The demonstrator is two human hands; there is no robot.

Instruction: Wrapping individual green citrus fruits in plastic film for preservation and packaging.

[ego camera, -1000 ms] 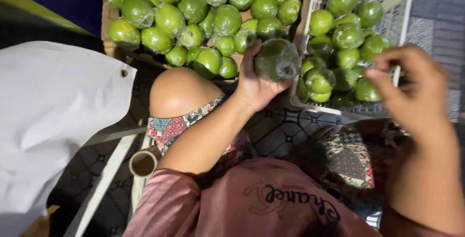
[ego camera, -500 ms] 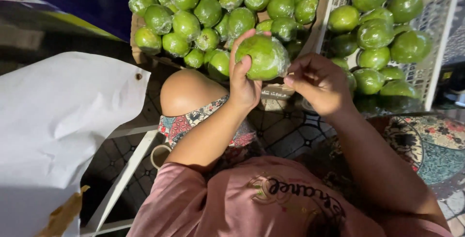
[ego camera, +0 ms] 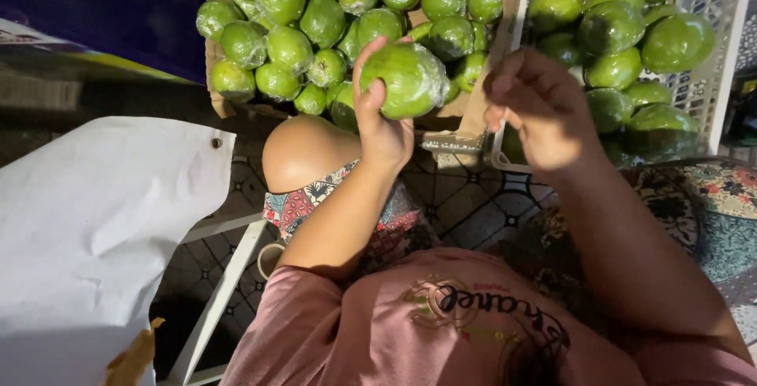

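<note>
My left hand (ego camera: 382,122) grips a round green fruit (ego camera: 406,78) wrapped in clear film and holds it up in front of me. My right hand (ego camera: 538,106) hovers just right of the fruit with its fingers curled, pinching at something too small to make out, perhaps the film's edge. Behind the fruit lies a cardboard tray (ego camera: 214,102) heaped with several wrapped green fruits (ego camera: 315,19). To the right stands a white plastic crate (ego camera: 729,55) holding several unwrapped green fruits (ego camera: 631,47).
A large white sheet of paper (ego camera: 95,228) lies at the left. My bare knee (ego camera: 303,153) sits under the cardboard tray. A white frame bar (ego camera: 221,307) runs across a patterned floor. A patterned cushion (ego camera: 717,205) is at the right.
My left hand has brought the fruit closer and higher. My right hand came in from the far right, over the crate, to beside the fruit.
</note>
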